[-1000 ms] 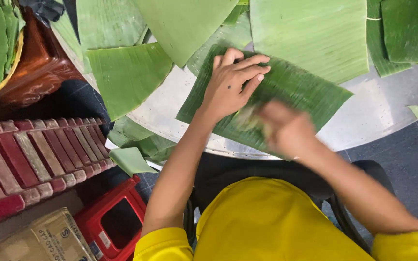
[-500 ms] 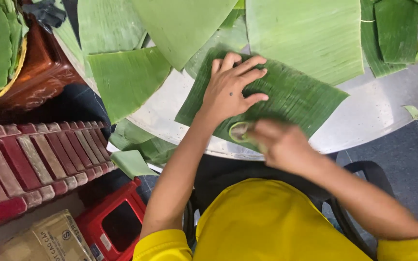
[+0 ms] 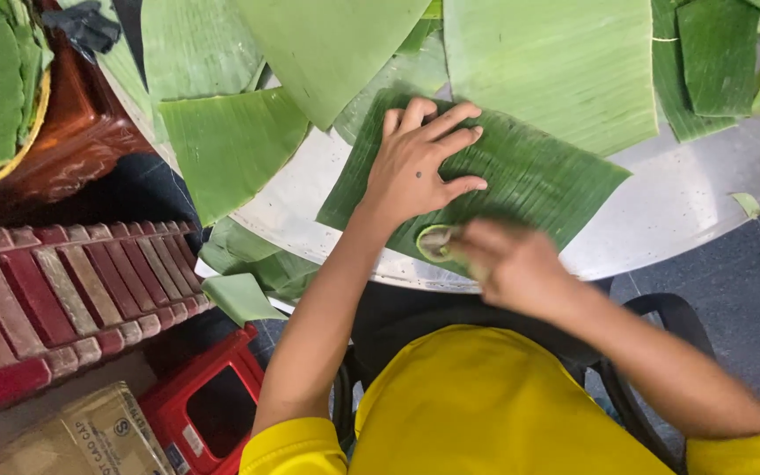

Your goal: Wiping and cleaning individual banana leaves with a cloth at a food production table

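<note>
bare metal table (image 3: 688, 211) open at right, overlapping banana leaves (image 3: 538, 70) crowding far side, red crates (image 3: 54, 299) left

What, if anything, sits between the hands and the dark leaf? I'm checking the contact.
Nothing visible. The left hand lies flat on the dark banana leaf, and the right hand, blurred, grips a small wad at the leaf's near edge.

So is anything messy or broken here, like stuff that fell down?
Yes, a bit. A cut leaf scrap hangs off the round metal table's edge, with more leaves drooping beside it. The left hand lies flat on the dark banana leaf, which looks whole. The right hand is too blurred to judge.
</note>
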